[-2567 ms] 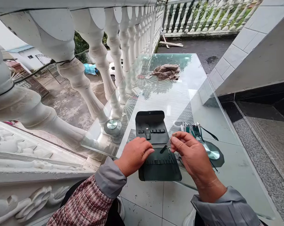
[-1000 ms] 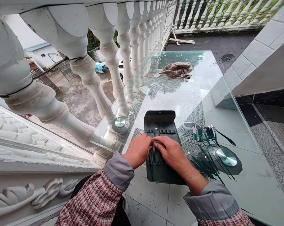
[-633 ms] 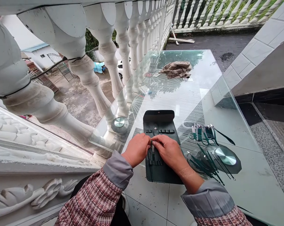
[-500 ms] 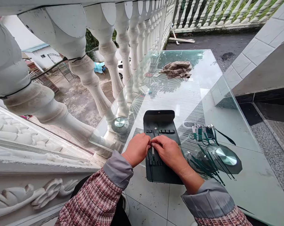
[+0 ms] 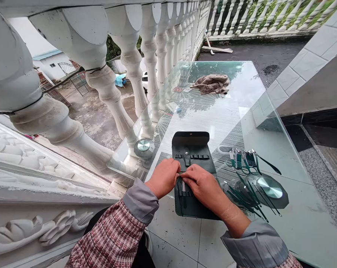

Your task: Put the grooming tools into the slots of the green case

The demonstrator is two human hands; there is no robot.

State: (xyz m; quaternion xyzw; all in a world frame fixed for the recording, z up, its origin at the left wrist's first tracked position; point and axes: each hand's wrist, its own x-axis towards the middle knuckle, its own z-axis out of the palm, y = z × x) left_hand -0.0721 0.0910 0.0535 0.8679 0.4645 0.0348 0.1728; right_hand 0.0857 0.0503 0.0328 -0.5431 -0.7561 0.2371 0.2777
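Observation:
A black manicure case (image 5: pixel 196 211) lies unfolded on the glass table, with rows of small loops along both halves. My left hand (image 5: pixel 165 178) and my right hand (image 5: pixel 206 186) meet over its middle, fingertips closed in a pinch at the upper end of a slim manicure tool (image 5: pixel 184 186). The tool's lower end reaches the loops of the near half; my fingers hide its top. To the right of the case lie nail clippers (image 5: pixel 250 159), scissors (image 5: pixel 245 170) and a heap of thin dark tools (image 5: pixel 245 197).
The glass table (image 5: pixel 285 219) stretches away from me beside a white balustrade (image 5: pixel 112 96). Toward its far end lies a crumpled brown cloth (image 5: pixel 211 84). A small white box (image 5: pixel 173 107) is at the left. Round metal discs (image 5: pixel 143 145) show at the glass.
My right hand and forearm have shifted slightly right and down, and the upper loops of the case show more. The whole view has moved a little. Both hands keep their pinch.

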